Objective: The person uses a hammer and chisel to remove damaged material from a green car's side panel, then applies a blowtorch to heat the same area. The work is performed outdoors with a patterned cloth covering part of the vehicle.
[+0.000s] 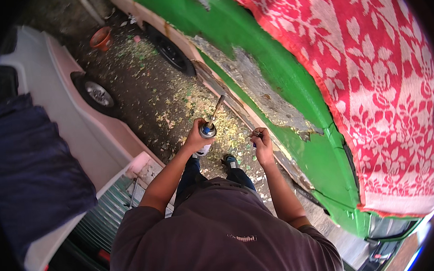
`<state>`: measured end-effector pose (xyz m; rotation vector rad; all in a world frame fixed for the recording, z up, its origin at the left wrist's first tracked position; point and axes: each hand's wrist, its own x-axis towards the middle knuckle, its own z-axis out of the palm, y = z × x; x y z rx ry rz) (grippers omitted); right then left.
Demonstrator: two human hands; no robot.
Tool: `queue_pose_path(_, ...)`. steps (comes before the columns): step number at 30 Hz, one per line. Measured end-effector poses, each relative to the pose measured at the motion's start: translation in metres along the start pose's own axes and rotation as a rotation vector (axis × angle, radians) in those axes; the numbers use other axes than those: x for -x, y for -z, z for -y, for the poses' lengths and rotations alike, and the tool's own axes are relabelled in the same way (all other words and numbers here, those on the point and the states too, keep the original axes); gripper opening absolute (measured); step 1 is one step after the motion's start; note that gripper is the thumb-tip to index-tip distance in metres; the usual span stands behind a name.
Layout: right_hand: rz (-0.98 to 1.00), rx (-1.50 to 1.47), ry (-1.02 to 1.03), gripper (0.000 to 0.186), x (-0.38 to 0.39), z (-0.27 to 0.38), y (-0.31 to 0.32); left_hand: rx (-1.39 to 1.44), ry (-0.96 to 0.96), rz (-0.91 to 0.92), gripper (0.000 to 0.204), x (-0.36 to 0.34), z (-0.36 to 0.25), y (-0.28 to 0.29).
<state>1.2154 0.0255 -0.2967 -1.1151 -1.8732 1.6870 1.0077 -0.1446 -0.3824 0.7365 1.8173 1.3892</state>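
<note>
My left hand [193, 139] is wrapped round a gas blowtorch [208, 131], a metal canister with a blue knob and a slim burner tube. The tube tilts up and away to the right. I cannot make out a flame. My right hand [263, 144] is closed on a small dark object [257, 135], mostly hidden by the fingers and too small to name. Beside that hand runs the green vehicle body [278, 83], with a bare grey patch [258, 82] where the paint is off. Both hands are apart from the body.
To the left stands a pale car [74, 123], with dark blue cloth [32, 165] draped over it. A red and white patterned cloth [370, 68] covers the green vehicle's top. Paint flakes [176, 108] litter the ground, and an orange pot [101, 39] sits far off.
</note>
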Motion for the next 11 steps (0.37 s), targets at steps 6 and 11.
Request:
queue_pose_path(6,0.418,-0.188,-0.048,0.019,-0.047,-0.012,-0.049,0.088,0.045,-0.489,0.076,0.099,0.015,0.005)
queue_pose_path(11,0.678,-0.166,-0.154,0.018,-0.025,-0.028,-0.121,0.221,0.068,-0.904,0.074,0.198,0.04,-0.031)
